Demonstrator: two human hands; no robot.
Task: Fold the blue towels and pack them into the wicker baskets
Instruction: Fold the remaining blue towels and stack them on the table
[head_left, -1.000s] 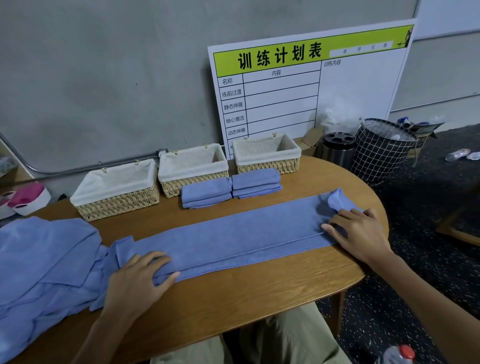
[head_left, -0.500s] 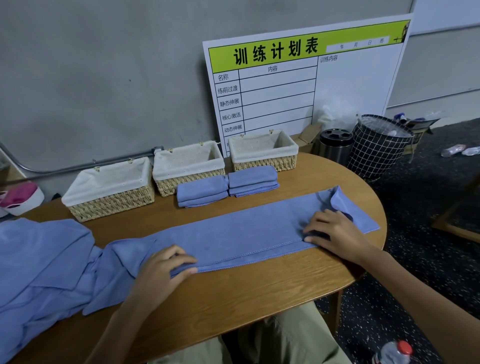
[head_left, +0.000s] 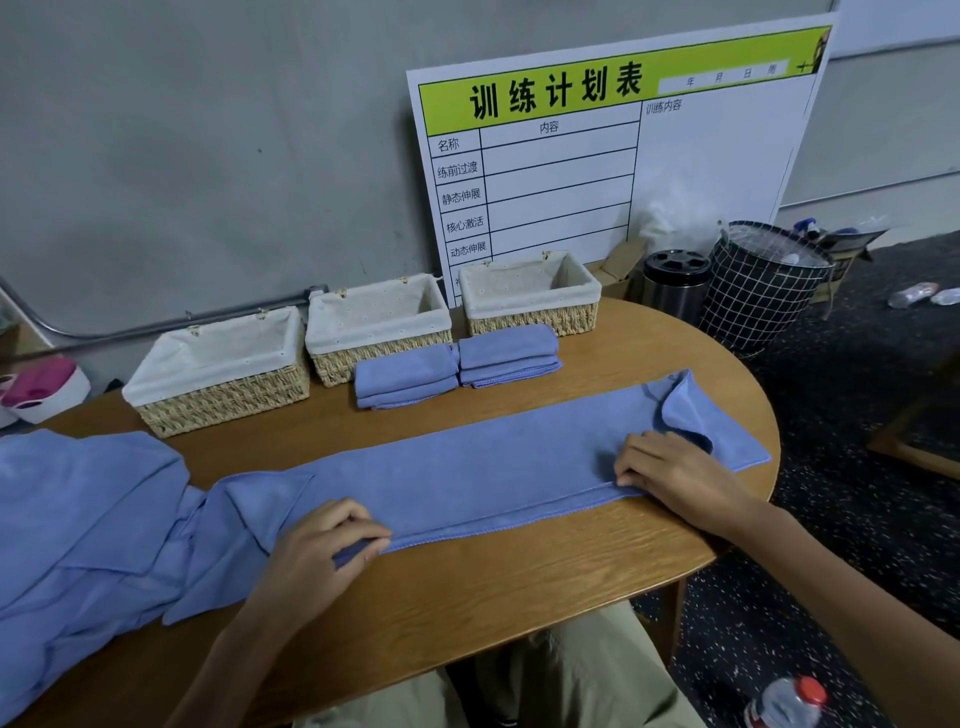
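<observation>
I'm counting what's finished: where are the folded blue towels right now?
In the head view, two folded blue towels lie side by side on the wooden table, right of centre, just in front of the middle and right wicker baskets, not inside.

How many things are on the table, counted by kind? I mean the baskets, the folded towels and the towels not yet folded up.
Wicker baskets: 3
Folded blue towels: 2
Long towel under both hands: 1
Heap of unfolded blue towels at the left: 1 heap; the number of towels in it cannot be told
Total: 7
</observation>
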